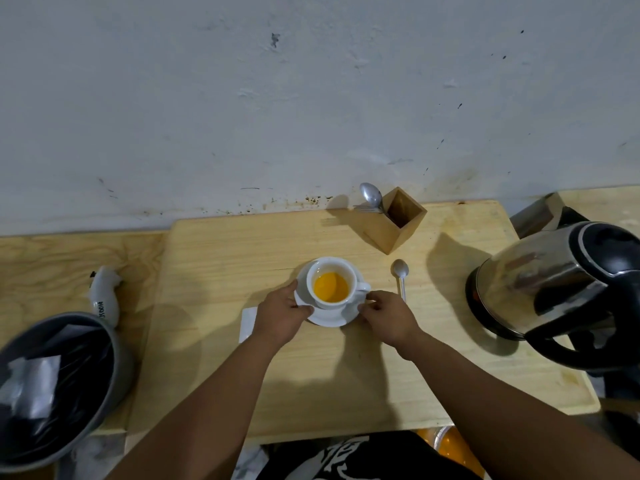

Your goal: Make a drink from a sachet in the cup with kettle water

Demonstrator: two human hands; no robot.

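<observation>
Now | hands (332,315) grip round glossy white saucer (327,318) | cup (330,282): orange liquid

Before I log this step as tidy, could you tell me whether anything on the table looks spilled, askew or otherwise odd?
Nothing looks spilled. The cup sits upright on its saucer, held at the rim by the left hand and right hand. The only oddity is a white toy-like figure lying on its side beside the bin.
</observation>
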